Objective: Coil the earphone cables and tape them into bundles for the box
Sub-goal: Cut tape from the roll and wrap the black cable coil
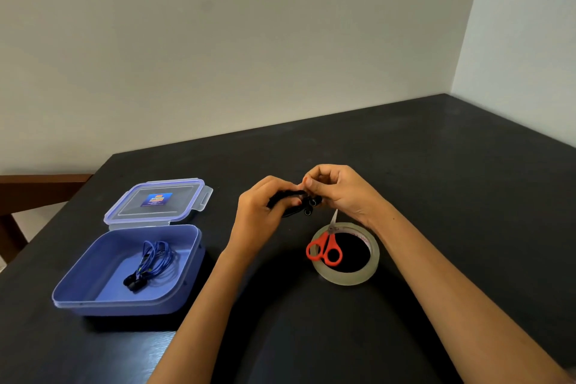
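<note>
Head cam: I see L hand (261, 212) & R hand (336, 193) both pinching black earphone coil (307, 206); blue box (78, 296) holds blue earphones (152, 259), lid (156, 199) off behind it.

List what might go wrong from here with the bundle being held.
The black earphones are held only by the left hand and right hand pinching them; a slip could let the coil spring loose. The scissors lie across the tape roll, close to the right wrist, and may get knocked off.
</note>
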